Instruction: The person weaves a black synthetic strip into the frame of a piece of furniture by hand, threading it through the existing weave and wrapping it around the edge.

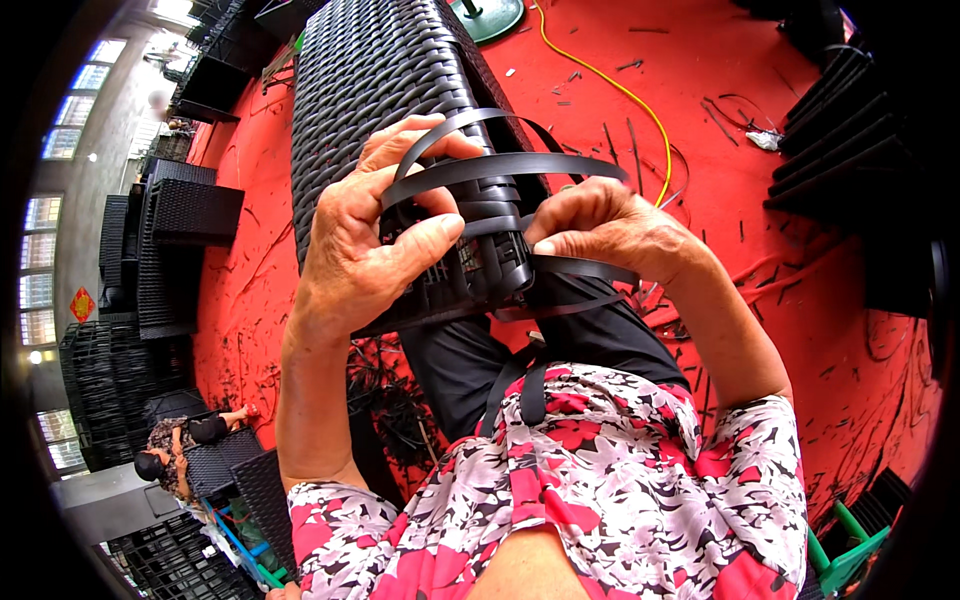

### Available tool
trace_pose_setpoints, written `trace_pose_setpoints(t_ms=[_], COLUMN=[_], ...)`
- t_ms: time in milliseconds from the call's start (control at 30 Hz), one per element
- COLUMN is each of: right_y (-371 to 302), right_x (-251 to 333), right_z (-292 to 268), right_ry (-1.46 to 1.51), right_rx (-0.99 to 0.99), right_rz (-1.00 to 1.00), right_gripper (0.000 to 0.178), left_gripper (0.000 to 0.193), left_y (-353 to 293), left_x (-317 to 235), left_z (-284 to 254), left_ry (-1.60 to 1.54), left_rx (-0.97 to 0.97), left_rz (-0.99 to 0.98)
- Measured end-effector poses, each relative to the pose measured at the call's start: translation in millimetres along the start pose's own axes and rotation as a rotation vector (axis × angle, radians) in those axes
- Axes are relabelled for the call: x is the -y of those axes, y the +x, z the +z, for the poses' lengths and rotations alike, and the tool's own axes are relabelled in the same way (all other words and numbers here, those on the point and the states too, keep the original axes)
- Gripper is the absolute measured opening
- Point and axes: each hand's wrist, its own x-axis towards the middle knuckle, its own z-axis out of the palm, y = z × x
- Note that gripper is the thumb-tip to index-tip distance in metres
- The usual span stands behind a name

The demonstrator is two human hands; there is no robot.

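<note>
Weaving appears to be the step in hand: the black strip (540,162) loops around the near end of the woven piece (385,75), near the trousers (450,370). Right hand (615,225): grip pinched on strip. Left hand (365,235): grip curled, hold unclear. Next: draw loops tight, evenly.

A thin, curving yellow cable (628,93) lay across the bright red floor covering (700,60), near a round green base (495,20) at its far edge. Black woven furniture pieces (195,211) stood stacked along the covering's left edge.
</note>
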Motion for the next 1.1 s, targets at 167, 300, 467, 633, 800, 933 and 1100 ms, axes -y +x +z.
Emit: trace_pose_setpoints(t_ms=[167, 300, 467, 633, 800, 933, 1100], right_y=[-9, -16, -14, 0, 16, 19, 20], right_x=[45, 64, 81, 95, 101, 94, 92], right_z=[-1, 1, 17, 25, 26, 29, 33], right_ry=[-0.085, -0.226, -0.501, -0.641, -0.595, -0.62, -0.637], right_rx=[-0.098, -0.096, -0.09, -0.032, 0.034, 0.048, 0.058], right_rz=[0.017, -0.104, -0.224, -0.219, -0.101, -0.114, -0.09], right_gripper=[0.022, 0.021, 0.02, 0.024, 0.025, 0.025, 0.023], left_gripper=[0.007, 0.004, 0.004, 0.006, 0.007, 0.009, 0.01], left_y=[-4, -5, -4, -2, -3, -5, -6], left_x=[4, 5, 5, 11, 12, 16, 12], left_z=[1, 1, 1, 3, 5, 7, 9], left_ry=[0.003, -0.054, -0.111, -0.155, -0.191, -0.174, -0.168], left_rx=[-0.027, -0.021, -0.031, -0.069, -0.089, -0.086, -0.092], left_rz=[-0.001, -0.073, -0.081, -0.009, -0.041, -0.062, -0.099])
